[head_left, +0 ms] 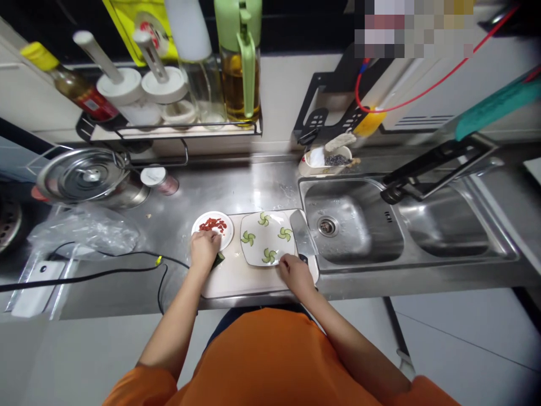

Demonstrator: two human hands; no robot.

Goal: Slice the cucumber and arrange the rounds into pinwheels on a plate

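My left hand [205,249] reaches over the near rim of a small white round dish [229,237], its fingers closed and curled down beside small red pieces [214,225]. What those fingers pinch is hidden. To the right lies a white squarish plate [258,241] with green slices arranged in several pinwheels [284,233]. At its near right corner, my right hand [296,275] has thumb and fingers pinched on the rim. A cleaver [303,232] rests right of the plate, its black handle partly behind my right hand. A dark green piece [218,259] lies next to my left hand.
Dish and plate sit on a pale cutting board [236,282] at the counter's front edge. A double sink [355,220] with a black tap [406,180] is at right. Left are a plastic bag [84,231], a lidded pot [91,177], a small jar [159,180] and cables [105,275].
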